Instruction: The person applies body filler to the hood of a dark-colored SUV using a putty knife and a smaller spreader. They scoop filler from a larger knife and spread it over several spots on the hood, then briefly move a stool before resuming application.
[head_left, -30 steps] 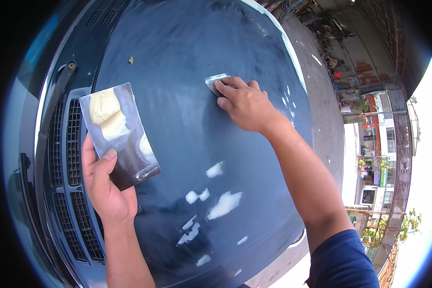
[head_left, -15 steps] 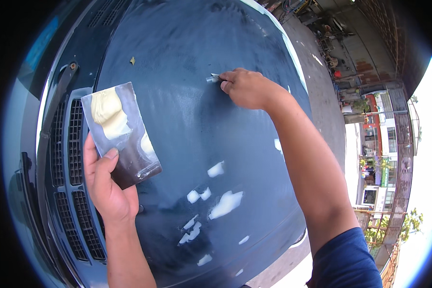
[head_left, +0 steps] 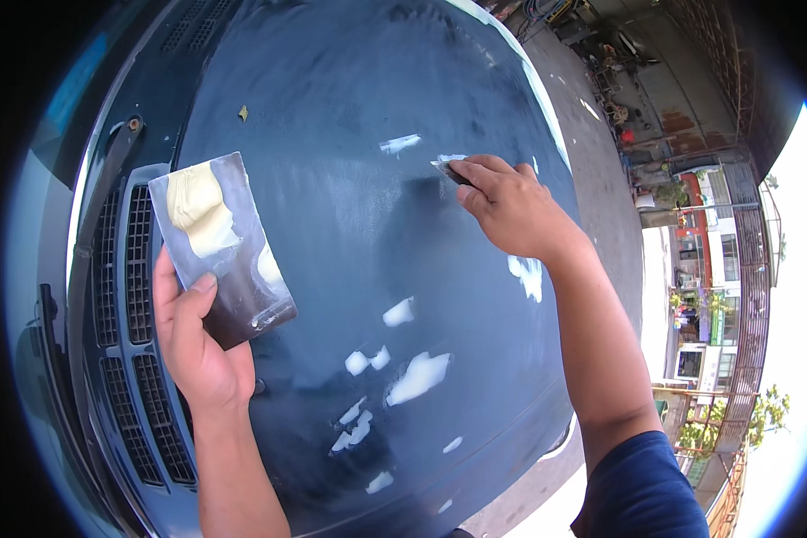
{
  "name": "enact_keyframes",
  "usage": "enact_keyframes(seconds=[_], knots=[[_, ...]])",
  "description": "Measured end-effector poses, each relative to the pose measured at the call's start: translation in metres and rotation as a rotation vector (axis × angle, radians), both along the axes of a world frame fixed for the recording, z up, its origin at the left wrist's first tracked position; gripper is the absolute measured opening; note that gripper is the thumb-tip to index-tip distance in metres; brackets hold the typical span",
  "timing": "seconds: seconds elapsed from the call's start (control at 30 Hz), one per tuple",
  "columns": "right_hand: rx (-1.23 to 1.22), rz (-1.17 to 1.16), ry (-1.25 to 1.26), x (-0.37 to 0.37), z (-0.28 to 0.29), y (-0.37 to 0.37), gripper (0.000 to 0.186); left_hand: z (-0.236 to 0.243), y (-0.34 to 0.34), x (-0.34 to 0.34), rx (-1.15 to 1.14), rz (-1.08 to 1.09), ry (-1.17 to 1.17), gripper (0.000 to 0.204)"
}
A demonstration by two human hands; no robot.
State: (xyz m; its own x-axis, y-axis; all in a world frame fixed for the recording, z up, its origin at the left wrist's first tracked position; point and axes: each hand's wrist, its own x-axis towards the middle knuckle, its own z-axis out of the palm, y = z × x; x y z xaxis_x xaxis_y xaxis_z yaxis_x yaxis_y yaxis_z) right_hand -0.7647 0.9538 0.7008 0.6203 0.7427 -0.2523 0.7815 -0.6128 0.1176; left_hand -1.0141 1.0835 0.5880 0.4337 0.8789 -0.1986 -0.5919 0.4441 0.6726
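My left hand [head_left: 193, 341] grips a flat rectangular mixing plate [head_left: 242, 309] from below, thumb on top. A thick pale-yellow lump of putty [head_left: 197, 206] lies on its upper part, with a smaller smear along its right edge. My right hand [head_left: 516, 206] pinches a small putty spreader [head_left: 455, 172], mostly covered by the fingers, low over or against a dark blue car hood [head_left: 332, 269]. A thin pale streak of putty [head_left: 400, 143] lies on the hood up and left of this hand. Whether the spreader's edge touches the hood is unclear.
Several whitish putty patches [head_left: 419, 378] dot the hood's nearer part, and another patch [head_left: 527, 276] sits beside my right forearm. A small leaf [head_left: 243, 113] rests on the hood. Black vent grilles [head_left: 140, 260] and a wiper arm [head_left: 108, 170] run along the left. Concrete ground [head_left: 601, 193] lies right.
My right hand has moved right and slightly nearer with the spreader, uncovering the pale putty streak. My left hand and the plate have barely shifted.
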Motion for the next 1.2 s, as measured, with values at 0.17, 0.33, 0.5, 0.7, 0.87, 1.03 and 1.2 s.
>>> enact_keyframes(seconds=[0.17, 0.33, 0.5, 0.7, 0.87, 1.03, 1.2], knots=[[-0.052, -0.040, -0.008, 0.019, -0.004, 0.008, 0.039, 0.001, 0.001, 0.001, -0.003, -0.002, -0.001, 0.052], [-0.054, 0.038, 0.011, 0.029, -0.011, 0.028, 0.040, 0.001, 0.001, -0.001, -0.003, 0.003, -0.017, 0.052], [-0.027, 0.167, 0.034, 0.029, -0.029, 0.042, 0.040, -0.002, 0.000, 0.001, -0.012, 0.010, 0.010, 0.052], [0.018, 0.201, 0.074, 0.029, -0.051, 0.038, 0.038, 0.002, -0.001, 0.003, -0.006, -0.003, 0.004, 0.051], [-0.064, 0.133, 0.062, 0.003, -0.032, 0.033, 0.041, 0.000, 0.001, -0.001, 0.000, -0.014, -0.006, 0.052], [-0.099, 0.021, 0.076, 0.007, -0.013, 0.037, 0.041, -0.002, 0.004, -0.005, 0.018, -0.043, -0.024, 0.054], [-0.165, -0.053, 0.064, 0.040, -0.020, 0.064, 0.044, 0.002, -0.001, 0.002, -0.011, -0.005, -0.021, 0.051]])
